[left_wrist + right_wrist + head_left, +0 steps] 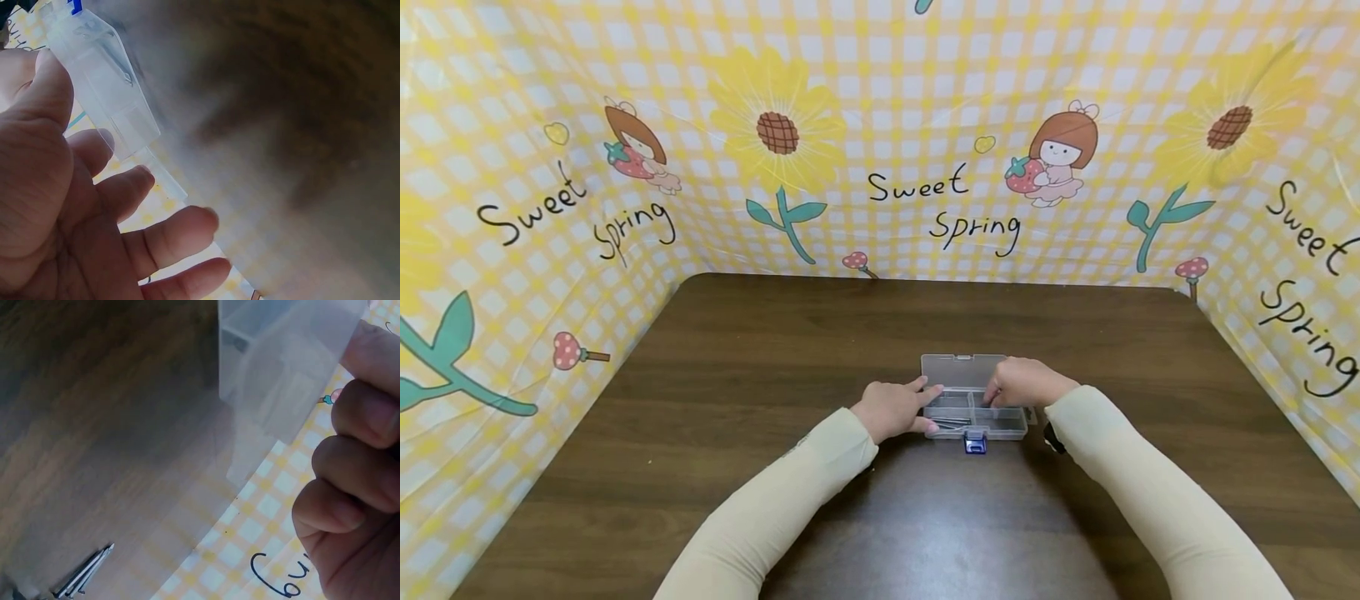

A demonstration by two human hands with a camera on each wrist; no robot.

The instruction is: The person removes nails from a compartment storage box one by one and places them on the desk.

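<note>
A clear plastic compartment box (997,433) lies on the table with its lid (958,369) raised at the back and a blue latch (975,443) at its front. Several thin metal nails (953,422) lie in its front left compartment. My left hand (891,410) touches the box's left end, thumb near the front corner; its other fingers (178,236) are spread. My right hand (1028,383) reaches into the back right compartment with curled fingers (350,469). Its fingertips are partly hidden, so whether they pinch anything does not show.
In the right wrist view a few loose nails (84,572) lie on the brown wooden table (760,333), apart from the box. A yellow checked cloth (880,108) stands as a wall behind the table and along both sides.
</note>
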